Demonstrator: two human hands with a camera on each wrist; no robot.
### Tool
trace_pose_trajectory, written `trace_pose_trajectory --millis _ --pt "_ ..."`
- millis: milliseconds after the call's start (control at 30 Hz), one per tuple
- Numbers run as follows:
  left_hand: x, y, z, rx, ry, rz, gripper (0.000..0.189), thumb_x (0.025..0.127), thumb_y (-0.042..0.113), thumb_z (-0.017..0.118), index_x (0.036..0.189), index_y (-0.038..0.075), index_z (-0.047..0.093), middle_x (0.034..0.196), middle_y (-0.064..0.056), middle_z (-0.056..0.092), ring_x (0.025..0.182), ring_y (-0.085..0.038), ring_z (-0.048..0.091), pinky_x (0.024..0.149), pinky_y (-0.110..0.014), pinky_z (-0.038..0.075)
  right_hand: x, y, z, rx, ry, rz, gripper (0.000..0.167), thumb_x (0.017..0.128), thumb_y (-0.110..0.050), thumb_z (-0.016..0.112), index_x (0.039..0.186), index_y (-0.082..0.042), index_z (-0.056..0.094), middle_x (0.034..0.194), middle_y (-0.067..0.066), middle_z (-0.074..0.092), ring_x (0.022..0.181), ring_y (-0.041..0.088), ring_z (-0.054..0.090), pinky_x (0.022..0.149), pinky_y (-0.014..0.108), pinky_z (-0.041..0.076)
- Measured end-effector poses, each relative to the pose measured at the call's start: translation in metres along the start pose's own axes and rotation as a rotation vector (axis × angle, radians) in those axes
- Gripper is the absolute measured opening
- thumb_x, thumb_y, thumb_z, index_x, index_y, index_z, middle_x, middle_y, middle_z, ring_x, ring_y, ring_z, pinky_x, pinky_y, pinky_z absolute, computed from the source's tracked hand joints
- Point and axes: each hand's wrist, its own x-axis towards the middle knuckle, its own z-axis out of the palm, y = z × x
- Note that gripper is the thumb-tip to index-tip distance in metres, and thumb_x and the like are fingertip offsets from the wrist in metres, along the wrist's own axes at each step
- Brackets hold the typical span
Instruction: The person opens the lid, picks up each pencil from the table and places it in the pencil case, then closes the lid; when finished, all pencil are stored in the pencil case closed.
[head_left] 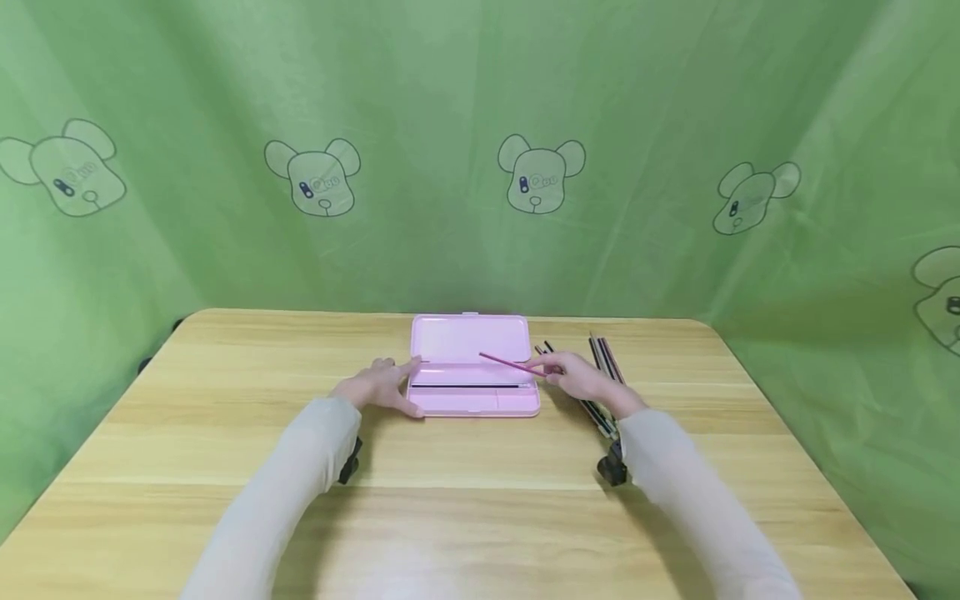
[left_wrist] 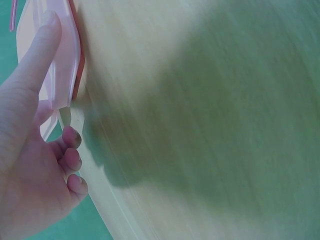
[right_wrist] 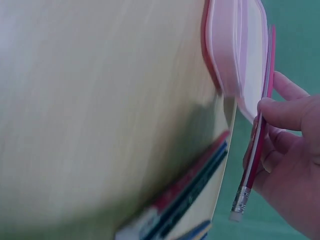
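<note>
A pink pencil case (head_left: 459,402) lies open on the table with its lid (head_left: 470,337) folded back. One dark pencil (head_left: 468,386) lies lengthwise inside. My left hand (head_left: 382,383) holds the case's left end, with the thumb at the front corner and the index finger farther back. In the left wrist view the other fingers are curled beside the case. My right hand (head_left: 573,375) pinches a red striped pencil (right_wrist: 257,137) between thumb and fingers, its eraser end toward the wrist. That pencil is held above the case's right part, pointing left.
Several pencils (head_left: 597,417) lie on the wooden table (head_left: 450,517), partly under my right forearm. Another bundle of pencils (head_left: 607,358) lies just beyond, to the right. A green curtain (head_left: 427,250) with bear-face prints hangs behind and beside the table.
</note>
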Motion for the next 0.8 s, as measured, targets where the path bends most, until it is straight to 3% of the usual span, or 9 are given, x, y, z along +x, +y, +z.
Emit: trace_pose_trajectory --millis 267,600,800 --pt "0.001 0.0 0.001 0.003 -0.004 -0.008 0.102 0.07 0.051 0.072 0.147 0.018 0.014 0.142 -0.032 0.021 0.132 -0.044 0.02 0.102 -0.062 0.024 0.021 -0.015 0.018 -0.084 0.01 -0.076 0.031 0.08 0.01 0.055 0.109 0.002 0.064 0.092 0.015 0.063 0.08 0.02 0.053 0.072 0.03 0.046" --pt "0.003 0.0 0.0 0.011 -0.012 -0.027 0.104 0.07 0.052 0.072 0.148 0.018 0.012 0.143 -0.034 0.017 0.133 -0.045 0.015 0.105 -0.061 0.02 0.043 -0.036 0.037 -0.18 -0.038 -0.039 0.031 0.082 0.009 0.055 0.109 -0.003 0.066 0.085 0.009 0.06 0.08 0.019 0.055 0.079 0.033 0.049" --pt "0.004 0.0 -0.001 0.004 -0.016 -0.023 0.104 0.07 0.052 0.072 0.148 0.017 0.013 0.143 -0.034 0.017 0.133 -0.046 0.016 0.104 -0.062 0.02 0.054 -0.042 0.049 -0.227 -0.053 -0.081 0.032 0.081 0.01 0.053 0.106 -0.004 0.067 0.087 0.009 0.062 0.082 0.021 0.056 0.08 0.033 0.049"
